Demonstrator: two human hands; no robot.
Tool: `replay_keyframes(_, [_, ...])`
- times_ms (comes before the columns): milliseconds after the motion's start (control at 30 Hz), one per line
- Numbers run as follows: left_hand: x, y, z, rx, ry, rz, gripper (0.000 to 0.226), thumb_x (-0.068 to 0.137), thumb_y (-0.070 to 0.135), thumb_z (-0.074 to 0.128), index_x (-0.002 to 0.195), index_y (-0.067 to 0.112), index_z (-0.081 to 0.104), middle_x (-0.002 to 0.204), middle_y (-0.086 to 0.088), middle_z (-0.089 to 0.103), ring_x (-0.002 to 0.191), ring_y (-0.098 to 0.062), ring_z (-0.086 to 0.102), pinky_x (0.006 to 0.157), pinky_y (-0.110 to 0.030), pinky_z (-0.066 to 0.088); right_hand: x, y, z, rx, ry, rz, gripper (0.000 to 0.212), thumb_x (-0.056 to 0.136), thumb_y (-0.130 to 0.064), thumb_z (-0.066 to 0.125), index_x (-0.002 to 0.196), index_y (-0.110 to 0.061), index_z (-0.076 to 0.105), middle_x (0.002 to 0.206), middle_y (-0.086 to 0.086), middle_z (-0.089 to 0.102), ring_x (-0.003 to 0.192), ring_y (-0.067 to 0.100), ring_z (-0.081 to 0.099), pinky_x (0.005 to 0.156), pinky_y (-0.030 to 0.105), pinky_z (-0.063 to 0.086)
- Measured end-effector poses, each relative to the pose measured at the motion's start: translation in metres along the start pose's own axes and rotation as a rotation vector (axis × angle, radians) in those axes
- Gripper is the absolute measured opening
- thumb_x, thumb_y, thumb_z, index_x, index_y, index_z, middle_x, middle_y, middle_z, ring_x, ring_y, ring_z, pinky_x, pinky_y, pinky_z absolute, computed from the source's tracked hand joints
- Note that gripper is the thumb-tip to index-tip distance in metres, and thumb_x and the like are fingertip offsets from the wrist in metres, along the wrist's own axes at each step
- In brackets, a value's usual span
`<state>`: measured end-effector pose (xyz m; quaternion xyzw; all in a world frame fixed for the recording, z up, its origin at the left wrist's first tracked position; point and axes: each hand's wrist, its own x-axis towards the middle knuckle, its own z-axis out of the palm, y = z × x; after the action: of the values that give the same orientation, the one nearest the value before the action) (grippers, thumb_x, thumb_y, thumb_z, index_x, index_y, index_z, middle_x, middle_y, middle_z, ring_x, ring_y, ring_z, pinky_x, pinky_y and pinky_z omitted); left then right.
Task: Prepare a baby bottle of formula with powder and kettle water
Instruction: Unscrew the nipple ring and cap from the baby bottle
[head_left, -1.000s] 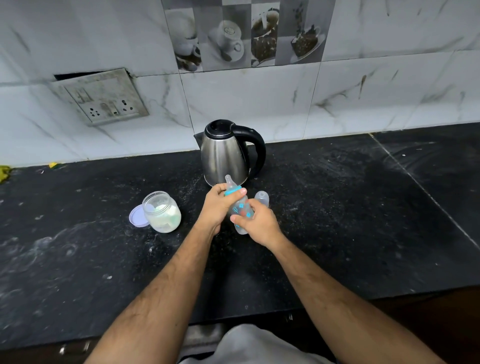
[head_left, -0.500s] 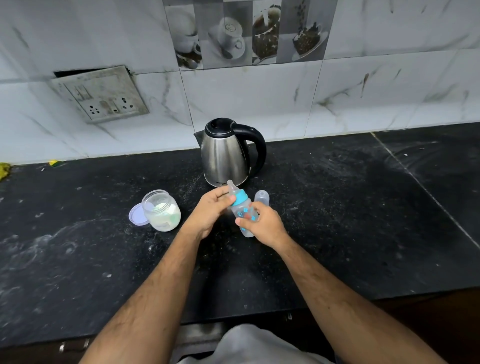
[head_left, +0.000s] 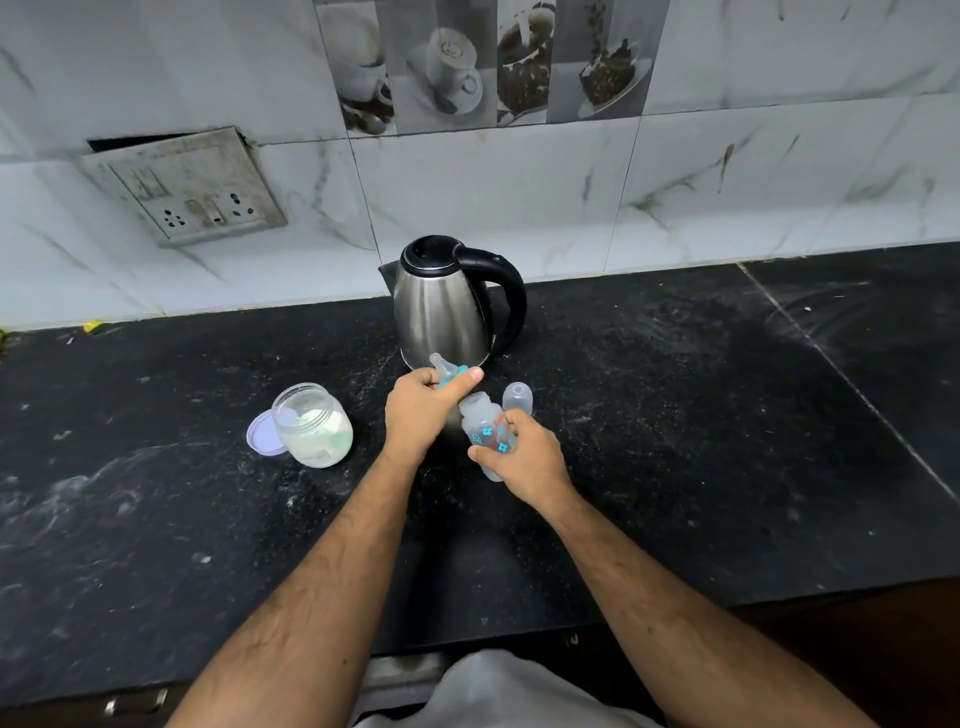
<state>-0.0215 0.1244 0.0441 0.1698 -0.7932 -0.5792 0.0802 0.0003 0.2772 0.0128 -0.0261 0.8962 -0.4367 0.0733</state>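
Observation:
My right hand (head_left: 524, 457) grips a clear baby bottle (head_left: 482, 425) with blue prints, tilted to the left, its neck bare and open. My left hand (head_left: 423, 410) is closed around the blue collar with its teat (head_left: 445, 370), lifted just off the bottle's mouth. The steel kettle (head_left: 441, 306) with a black lid and handle stands right behind both hands. An open jar of white powder (head_left: 314, 426) sits to the left, with its lilac lid (head_left: 261, 434) lying beside it.
The bottle's clear cap (head_left: 518, 397) stands on the black counter (head_left: 701, 426) just right of the bottle. A loose socket plate (head_left: 182, 184) hangs on the tiled wall at the back left. The counter's front edge runs close to my body.
The teat collar has come off the bottle: my left hand has lifted it up and to the left. My right hand keeps the bottle tilted in about the same place.

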Motion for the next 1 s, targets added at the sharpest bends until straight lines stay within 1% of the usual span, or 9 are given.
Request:
replay_keyframes(67, [0.008, -0.003, -0.002, -0.025, 0.028, 0.003, 0.064, 0.063, 0.063, 0.077, 0.061, 0.007, 0.047, 0.059, 0.001, 0.035, 0.058, -0.014, 0.034, 0.06, -0.034, 0.032, 0.001, 0.004, -0.003, 0.007, 0.007, 0.022, 0.037, 0.075, -0.037, 0.082, 0.095, -0.022, 0.055, 0.098, -0.003, 0.066, 0.088, 0.015, 0.063, 0.072, 0.027, 0.049])
replay_keyframes(133, [0.017, -0.01, -0.002, -0.019, 0.035, 0.001, 0.064, 0.062, 0.059, 0.079, 0.069, -0.001, 0.058, 0.06, 0.002, 0.042, 0.059, -0.012, 0.039, 0.062, -0.033, 0.036, 0.002, 0.006, -0.006, 0.013, 0.012, 0.046, 0.035, 0.078, -0.032, 0.079, 0.097, -0.019, 0.052, 0.097, -0.003, 0.064, 0.088, 0.015, 0.06, 0.073, 0.028, 0.047])
replay_keyframes(233, [0.026, -0.021, 0.002, 0.064, 0.014, -0.012, 0.035, 0.067, 0.039, 0.086, 0.084, 0.012, 0.071, 0.072, 0.004, 0.063, 0.067, -0.011, 0.055, 0.071, -0.032, 0.046, 0.006, 0.01, -0.011, 0.021, 0.038, 0.065, 0.032, 0.079, -0.026, 0.076, 0.096, -0.019, 0.05, 0.098, -0.003, 0.06, 0.088, 0.014, 0.056, 0.071, 0.025, 0.04])
replay_keyframes(300, [0.026, -0.025, 0.006, 0.169, -0.021, -0.004, 0.029, 0.069, 0.029, 0.086, 0.09, 0.017, 0.07, 0.084, 0.003, 0.068, 0.078, -0.013, 0.061, 0.073, -0.028, 0.046, 0.009, 0.013, -0.013, 0.037, 0.054, 0.062, 0.032, 0.077, -0.024, 0.076, 0.098, -0.016, 0.054, 0.1, -0.002, 0.061, 0.09, 0.015, 0.057, 0.073, 0.027, 0.043])
replay_keyframes(433, [0.03, -0.036, 0.017, 0.337, -0.081, -0.045, 0.034, 0.07, 0.025, 0.085, 0.099, 0.015, 0.07, 0.086, 0.004, 0.068, 0.08, -0.015, 0.062, 0.068, -0.024, 0.04, 0.014, 0.018, -0.016, 0.061, 0.06, 0.078, 0.036, 0.074, -0.021, 0.076, 0.104, -0.011, 0.058, 0.101, -0.001, 0.062, 0.092, 0.017, 0.059, 0.078, 0.031, 0.049])
replay_keyframes(533, [0.037, -0.047, 0.026, 0.378, -0.077, -0.071, 0.042, 0.066, 0.025, 0.088, 0.103, 0.016, 0.07, 0.097, 0.001, 0.07, 0.091, -0.02, 0.066, 0.077, -0.028, 0.044, 0.018, 0.019, -0.018, 0.072, 0.075, 0.082, 0.038, 0.074, -0.021, 0.077, 0.105, -0.011, 0.057, 0.1, -0.001, 0.063, 0.089, 0.017, 0.059, 0.073, 0.027, 0.044])
replay_keyframes(600, [0.04, -0.051, 0.033, 0.383, -0.083, -0.079, 0.044, 0.066, 0.022, 0.088, 0.105, 0.015, 0.07, 0.104, 0.0, 0.067, 0.097, -0.02, 0.064, 0.081, -0.028, 0.044, 0.02, 0.019, -0.018, 0.078, 0.074, 0.088, 0.039, 0.074, -0.021, 0.077, 0.106, -0.012, 0.057, 0.1, -0.001, 0.064, 0.089, 0.016, 0.06, 0.073, 0.028, 0.047])
replay_keyframes(800, [0.049, -0.06, 0.041, 0.436, -0.114, -0.085, 0.047, 0.065, 0.023, 0.088, 0.108, 0.016, 0.069, 0.113, -0.003, 0.066, 0.1, -0.022, 0.064, 0.088, -0.033, 0.047, 0.024, 0.022, -0.017, 0.021, 0.084, 0.068, 0.04, 0.072, -0.026, 0.076, 0.105, -0.014, 0.057, 0.099, -0.001, 0.066, 0.091, 0.02, 0.062, 0.08, 0.041, 0.053])
replay_keyframes(1000, [0.052, -0.073, 0.047, 0.504, -0.109, -0.067, 0.05, 0.065, 0.026, 0.088, 0.111, 0.015, 0.069, 0.111, -0.008, 0.064, 0.099, -0.026, 0.063, 0.087, -0.035, 0.048, 0.025, 0.025, -0.017, 0.008, 0.073, 0.035, 0.041, 0.072, -0.026, 0.077, 0.106, -0.016, 0.057, 0.098, -0.003, 0.065, 0.093, 0.018, 0.061, 0.078, 0.035, 0.052])
